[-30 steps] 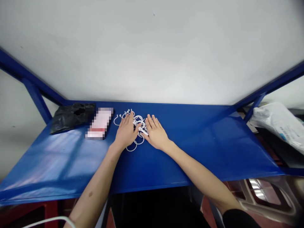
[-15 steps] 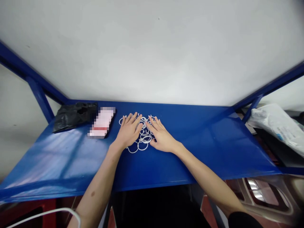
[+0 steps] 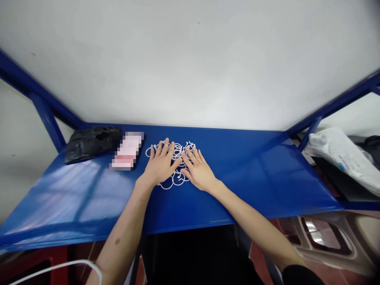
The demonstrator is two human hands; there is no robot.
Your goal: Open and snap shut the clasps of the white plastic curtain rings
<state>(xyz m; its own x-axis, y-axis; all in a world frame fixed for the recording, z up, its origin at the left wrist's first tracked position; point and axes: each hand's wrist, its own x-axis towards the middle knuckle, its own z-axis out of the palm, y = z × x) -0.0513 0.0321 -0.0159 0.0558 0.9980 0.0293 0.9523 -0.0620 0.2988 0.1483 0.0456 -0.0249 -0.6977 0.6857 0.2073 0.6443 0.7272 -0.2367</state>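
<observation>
- The white rings (image 3: 177,151) lie in a loose, overlapping heap near the middle of the frame, flat on the blue surface (image 3: 255,170); some show a gap with small knobbed ends.
- The left hand (image 3: 161,163) lies palm down over the left part of the heap, fingers spread — it pinches nothing that shows, and what lies under the palm is hidden.
- The right hand (image 3: 200,170) is also palm down, fingers a little apart, over the heap's right edge; its index fingertip sits just beside the left thumb, with no ring visibly gripped.
- The step in hand looks like handling the heap as a whole, flat palms framing it from both sides (whether to spread it or to gather it, I cannot tell).
- From here, a next move seems to call for low, even contact — enough to shift the rings without hooking one through another. Singling one out would need a fingertip pinch, perhaps at the loops near the heap's lower edge.
- A phone (image 3: 127,151) with a blurred screen lies left of the heap, beside a black bag (image 3: 89,145) at the frame's left.
</observation>
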